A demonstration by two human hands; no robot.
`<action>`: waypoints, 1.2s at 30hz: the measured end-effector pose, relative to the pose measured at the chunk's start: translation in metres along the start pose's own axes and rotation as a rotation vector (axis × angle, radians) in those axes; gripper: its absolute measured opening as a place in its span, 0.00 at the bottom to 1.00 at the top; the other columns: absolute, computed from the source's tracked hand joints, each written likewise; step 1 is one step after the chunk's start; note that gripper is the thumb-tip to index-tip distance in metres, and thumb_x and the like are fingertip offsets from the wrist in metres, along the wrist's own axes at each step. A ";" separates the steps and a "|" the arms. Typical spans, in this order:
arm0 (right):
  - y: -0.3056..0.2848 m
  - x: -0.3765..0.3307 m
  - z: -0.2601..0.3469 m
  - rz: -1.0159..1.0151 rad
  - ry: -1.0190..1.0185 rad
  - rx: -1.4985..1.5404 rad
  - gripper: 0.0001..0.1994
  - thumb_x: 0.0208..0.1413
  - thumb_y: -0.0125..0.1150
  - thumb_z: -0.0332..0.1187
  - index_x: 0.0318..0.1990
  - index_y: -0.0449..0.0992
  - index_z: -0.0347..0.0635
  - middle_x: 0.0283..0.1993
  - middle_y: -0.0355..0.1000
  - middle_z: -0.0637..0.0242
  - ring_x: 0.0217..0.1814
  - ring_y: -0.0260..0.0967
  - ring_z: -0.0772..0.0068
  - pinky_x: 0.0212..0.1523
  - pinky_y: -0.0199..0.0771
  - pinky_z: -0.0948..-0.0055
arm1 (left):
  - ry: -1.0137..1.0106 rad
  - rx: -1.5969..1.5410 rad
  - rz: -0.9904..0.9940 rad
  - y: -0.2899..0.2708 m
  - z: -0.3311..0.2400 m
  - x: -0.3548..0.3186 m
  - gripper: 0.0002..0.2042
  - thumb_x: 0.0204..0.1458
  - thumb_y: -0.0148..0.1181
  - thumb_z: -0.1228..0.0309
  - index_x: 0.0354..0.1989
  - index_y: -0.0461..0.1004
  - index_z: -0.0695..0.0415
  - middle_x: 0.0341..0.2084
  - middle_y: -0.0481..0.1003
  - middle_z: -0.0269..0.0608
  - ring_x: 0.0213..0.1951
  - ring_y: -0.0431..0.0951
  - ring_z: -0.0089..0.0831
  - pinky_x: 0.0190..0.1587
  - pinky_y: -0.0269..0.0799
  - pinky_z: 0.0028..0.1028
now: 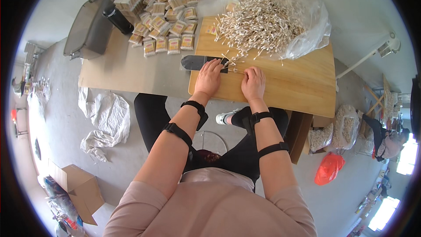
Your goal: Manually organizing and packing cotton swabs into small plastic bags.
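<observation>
My left hand (208,78) lies with its fingers stretched out across a flat dark-grey piece with a rounded left end (193,62), next to a few loose cotton swabs (233,60). To its right, my right hand (254,84) is curled low over the wooden board (289,79). Its thumb and forefinger are pinched at the end of a cotton swab stick that points left. What lies under my left palm is hidden. Beyond both hands a big heap of loose cotton swabs (263,24) spills out of a clear plastic bag (322,28).
Small filled packets of swabs (161,26) lie at the back left, beside a black cylinder (118,19) and a grey plastic bin (90,28). White sheeting (109,116), a cardboard box (81,191) and a red bag (329,168) are on the floor. Another person (390,142) is far right.
</observation>
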State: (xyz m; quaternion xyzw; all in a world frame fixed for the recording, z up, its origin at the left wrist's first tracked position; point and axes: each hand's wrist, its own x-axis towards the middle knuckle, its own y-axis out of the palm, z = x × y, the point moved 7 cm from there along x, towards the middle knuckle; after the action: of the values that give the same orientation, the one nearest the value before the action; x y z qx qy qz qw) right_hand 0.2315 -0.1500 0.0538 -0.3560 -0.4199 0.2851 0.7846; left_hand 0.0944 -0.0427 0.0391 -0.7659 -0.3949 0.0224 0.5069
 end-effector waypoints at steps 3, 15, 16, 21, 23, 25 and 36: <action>-0.002 -0.001 0.002 -0.037 -0.045 0.012 0.05 0.46 0.60 0.25 0.31 0.73 0.46 0.38 0.70 0.67 0.44 0.68 0.58 0.45 0.67 0.60 | 0.005 -0.011 0.000 0.001 0.001 -0.001 0.13 0.52 0.52 0.75 0.47 0.74 0.57 0.54 0.71 0.40 0.60 0.67 0.37 0.65 0.60 0.37; -0.001 -0.004 -0.011 -0.089 0.028 0.205 0.07 0.44 0.60 0.22 0.31 0.71 0.44 0.36 0.70 0.63 0.41 0.68 0.55 0.45 0.67 0.58 | 0.006 -0.007 0.015 0.002 0.000 -0.001 0.13 0.53 0.52 0.74 0.47 0.73 0.57 0.55 0.71 0.39 0.60 0.66 0.36 0.65 0.59 0.37; -0.002 -0.005 -0.014 -0.118 0.061 0.121 0.07 0.44 0.60 0.22 0.31 0.71 0.45 0.36 0.70 0.63 0.42 0.67 0.54 0.45 0.67 0.58 | 0.002 -0.002 0.016 0.002 0.000 -0.001 0.13 0.53 0.52 0.74 0.47 0.73 0.57 0.55 0.71 0.39 0.61 0.66 0.36 0.65 0.59 0.37; -0.003 -0.007 -0.020 -0.135 0.123 -0.026 0.06 0.44 0.60 0.24 0.31 0.72 0.45 0.37 0.70 0.62 0.44 0.67 0.54 0.46 0.67 0.58 | -0.004 -0.007 0.022 0.003 0.001 0.001 0.14 0.53 0.52 0.74 0.48 0.73 0.57 0.55 0.71 0.39 0.61 0.66 0.36 0.65 0.58 0.37; -0.003 -0.008 -0.019 -0.129 0.088 -0.026 0.07 0.45 0.60 0.26 0.34 0.74 0.45 0.39 0.70 0.63 0.46 0.67 0.55 0.47 0.67 0.58 | 0.014 -0.026 -0.019 0.000 -0.003 0.002 0.14 0.52 0.52 0.76 0.47 0.73 0.60 0.53 0.72 0.43 0.58 0.68 0.40 0.63 0.62 0.37; -0.006 -0.008 -0.007 -0.097 0.054 0.000 0.08 0.45 0.61 0.27 0.35 0.75 0.45 0.39 0.70 0.63 0.46 0.67 0.55 0.47 0.67 0.59 | 0.008 -0.024 -0.025 0.000 0.001 0.000 0.14 0.52 0.52 0.77 0.48 0.72 0.60 0.53 0.72 0.44 0.58 0.68 0.40 0.62 0.62 0.37; -0.012 -0.026 0.001 -0.071 0.024 -0.016 0.04 0.45 0.63 0.26 0.31 0.78 0.44 0.36 0.72 0.65 0.41 0.69 0.57 0.43 0.70 0.61 | 0.031 -0.033 -0.041 -0.006 -0.004 -0.002 0.17 0.49 0.53 0.78 0.50 0.71 0.59 0.53 0.71 0.42 0.59 0.67 0.40 0.63 0.61 0.38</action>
State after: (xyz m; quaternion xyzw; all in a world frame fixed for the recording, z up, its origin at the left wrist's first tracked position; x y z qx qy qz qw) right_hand 0.2203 -0.1760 0.0521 -0.3505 -0.4253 0.2494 0.7963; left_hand 0.0914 -0.0460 0.0457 -0.7663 -0.4030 -0.0064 0.5004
